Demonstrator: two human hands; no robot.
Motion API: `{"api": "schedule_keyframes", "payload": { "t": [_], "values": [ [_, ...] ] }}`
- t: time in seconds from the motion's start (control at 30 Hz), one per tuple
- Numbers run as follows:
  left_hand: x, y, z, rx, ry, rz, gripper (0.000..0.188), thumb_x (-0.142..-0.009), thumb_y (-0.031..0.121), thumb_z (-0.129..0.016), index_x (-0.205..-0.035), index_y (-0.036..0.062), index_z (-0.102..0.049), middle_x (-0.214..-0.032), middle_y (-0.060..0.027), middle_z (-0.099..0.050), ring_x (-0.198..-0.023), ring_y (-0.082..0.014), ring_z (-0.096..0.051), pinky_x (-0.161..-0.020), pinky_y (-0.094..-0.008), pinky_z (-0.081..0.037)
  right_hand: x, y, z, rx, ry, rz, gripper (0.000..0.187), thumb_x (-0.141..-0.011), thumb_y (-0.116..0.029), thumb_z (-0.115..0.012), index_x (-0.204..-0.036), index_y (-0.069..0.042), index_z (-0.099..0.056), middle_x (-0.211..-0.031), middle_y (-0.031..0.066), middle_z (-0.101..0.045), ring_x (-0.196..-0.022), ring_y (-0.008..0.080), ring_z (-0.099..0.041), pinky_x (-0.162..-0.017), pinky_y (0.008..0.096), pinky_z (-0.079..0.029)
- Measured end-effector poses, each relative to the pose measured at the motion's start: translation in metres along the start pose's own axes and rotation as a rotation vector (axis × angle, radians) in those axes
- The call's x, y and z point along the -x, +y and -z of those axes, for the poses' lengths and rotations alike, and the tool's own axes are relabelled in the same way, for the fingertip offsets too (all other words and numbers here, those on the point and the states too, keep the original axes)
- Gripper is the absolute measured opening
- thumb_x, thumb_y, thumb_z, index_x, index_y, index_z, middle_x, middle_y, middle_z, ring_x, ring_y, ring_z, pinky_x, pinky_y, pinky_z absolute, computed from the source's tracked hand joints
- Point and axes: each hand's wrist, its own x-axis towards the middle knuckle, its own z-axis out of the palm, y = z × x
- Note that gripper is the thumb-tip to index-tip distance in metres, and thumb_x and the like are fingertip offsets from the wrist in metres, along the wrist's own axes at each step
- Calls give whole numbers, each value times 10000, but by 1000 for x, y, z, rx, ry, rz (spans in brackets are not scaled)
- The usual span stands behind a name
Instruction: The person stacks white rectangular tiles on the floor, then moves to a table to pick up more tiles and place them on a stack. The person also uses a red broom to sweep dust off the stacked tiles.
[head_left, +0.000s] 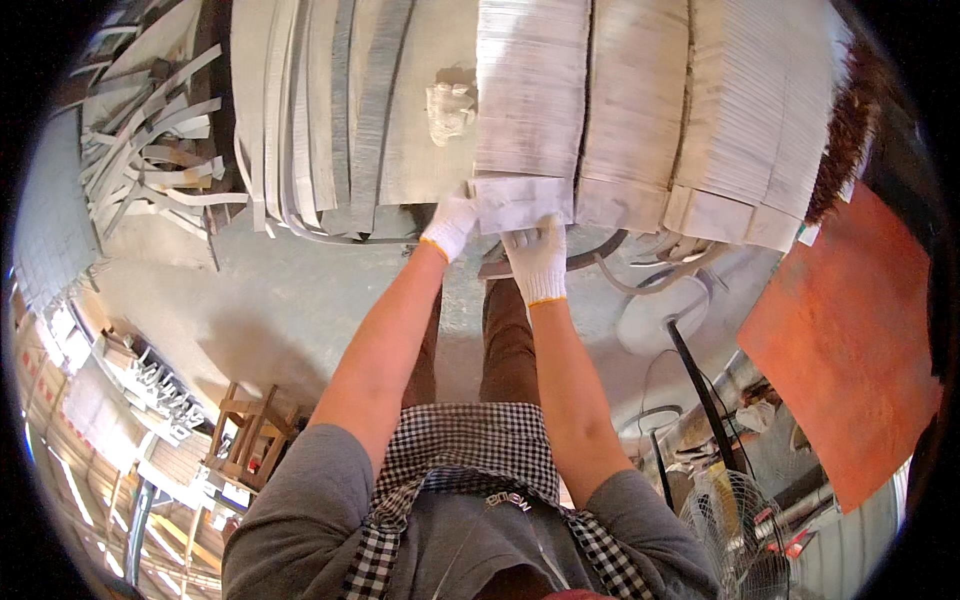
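A pale rectangular sheet is at the near end of a long row of thin pieces packed face to face. My left hand, in a white knitted glove with an orange cuff, grips the sheet's left edge. At its lower right edge my right hand, gloved the same way, has its fingers curled onto the sheet. Some fingertips are hidden or blurred. To the right run similar packed rows, their near ends roughly level with the sheet.
A crumpled whitish lump lies on the surface left of the row. Long strips stand farther left, beside a tangle of offcuts. An orange-red sheet is at right, a fan lower right, a wooden stool lower left.
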Motion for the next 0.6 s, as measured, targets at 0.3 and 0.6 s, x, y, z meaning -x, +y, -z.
{"api": "schedule_keyframes", "payload": {
  "t": [0.3,0.6],
  "values": [
    [-18,-5,26,125,-101,188,589,-806,295,-805,-1287,56,-563,-1165,-77,-663,-1036,-227,-652,-839,-410,-565,7,4,-9,143,-71,43,462,-952,-348,-626,-1303,-95,-465,-1307,97,-501,-1285,306,-461,-1060,521,-422],
    [5,-22,18,230,-136,145,490,-826,369,-776,-1219,108,-645,-1160,-36,-676,-1048,-200,-634,-882,-392,-527,5,20,-3,174,2,143,405,-898,-221,-713,-1254,-121,-547,-1223,15,-582,-1174,202,-538,-1032,421,-444]
  ]
}}
